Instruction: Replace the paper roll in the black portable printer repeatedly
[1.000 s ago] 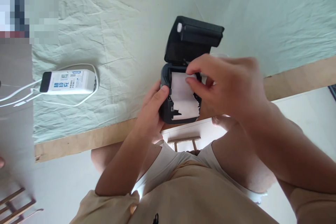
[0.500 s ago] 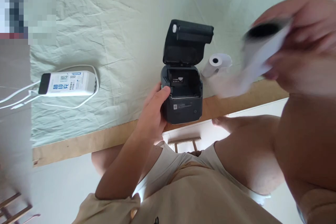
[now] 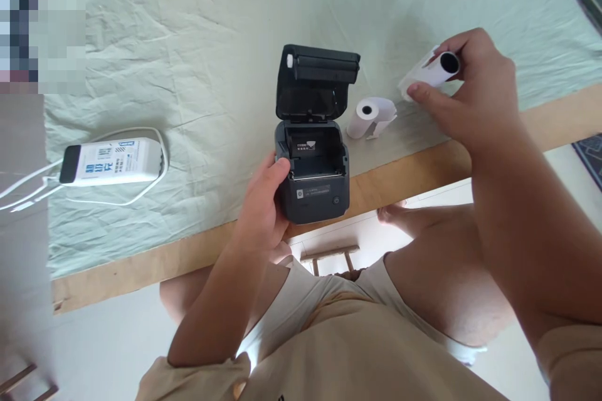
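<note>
My left hand grips the left side of a dark grey label printer at the table's front edge. The printer's black lid stands raised, and the paper bay inside holds no roll. To the right, my right hand has its thumb and fingers closed around a white paper roll with a wide black core, low over the cloth. Between the printer and that hand stands a smaller paper roll with a narrow core, its loose end partly unwound.
A white power strip with looped white cables lies on the left of the pale green cloth. The wooden table edge runs along the front. A dark object shows at the far right.
My right hand has moved away and down towards the cloth with the wide-core roll, and its motion blur has gone. The left hand still holds the printer; the view has shifted slightly.
</note>
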{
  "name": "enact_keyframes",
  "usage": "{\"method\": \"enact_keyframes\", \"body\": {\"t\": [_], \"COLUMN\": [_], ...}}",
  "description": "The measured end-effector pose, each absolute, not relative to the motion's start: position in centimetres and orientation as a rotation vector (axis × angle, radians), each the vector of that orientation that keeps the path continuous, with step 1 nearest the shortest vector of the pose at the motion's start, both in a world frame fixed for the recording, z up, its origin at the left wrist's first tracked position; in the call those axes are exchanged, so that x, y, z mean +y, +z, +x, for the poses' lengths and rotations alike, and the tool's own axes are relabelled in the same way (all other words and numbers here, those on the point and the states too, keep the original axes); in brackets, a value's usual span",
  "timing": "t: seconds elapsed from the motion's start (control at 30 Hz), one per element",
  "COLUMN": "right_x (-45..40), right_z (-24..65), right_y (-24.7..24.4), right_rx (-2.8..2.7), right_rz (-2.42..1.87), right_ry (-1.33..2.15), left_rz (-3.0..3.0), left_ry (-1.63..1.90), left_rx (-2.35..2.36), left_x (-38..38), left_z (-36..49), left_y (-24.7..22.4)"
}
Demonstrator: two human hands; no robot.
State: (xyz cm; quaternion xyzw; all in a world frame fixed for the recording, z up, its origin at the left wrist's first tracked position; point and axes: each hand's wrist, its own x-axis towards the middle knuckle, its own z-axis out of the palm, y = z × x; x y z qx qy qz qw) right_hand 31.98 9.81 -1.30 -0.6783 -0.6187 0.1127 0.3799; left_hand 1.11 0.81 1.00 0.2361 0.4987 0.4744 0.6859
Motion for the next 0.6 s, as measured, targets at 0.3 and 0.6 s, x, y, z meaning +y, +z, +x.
{"method": "enact_keyframes", "body": {"t": [0.3,0.6], "right_x": [6.7,7.2], "right_z": [28.4,25.4], "right_y": [0.9,-2.0], "right_rx": [-1.753,-2.082], "right_rz": [-1.406,-1.432], "right_ry": [0.040,0.386], "left_rz": [0.561,0.568], "left_ry": [1.039,1.024], "left_rx": [1.137,1.178], "left_x": [0.6,0.5], "left_z": [0.8,0.9], "left_y": [0.7,1.1]}}
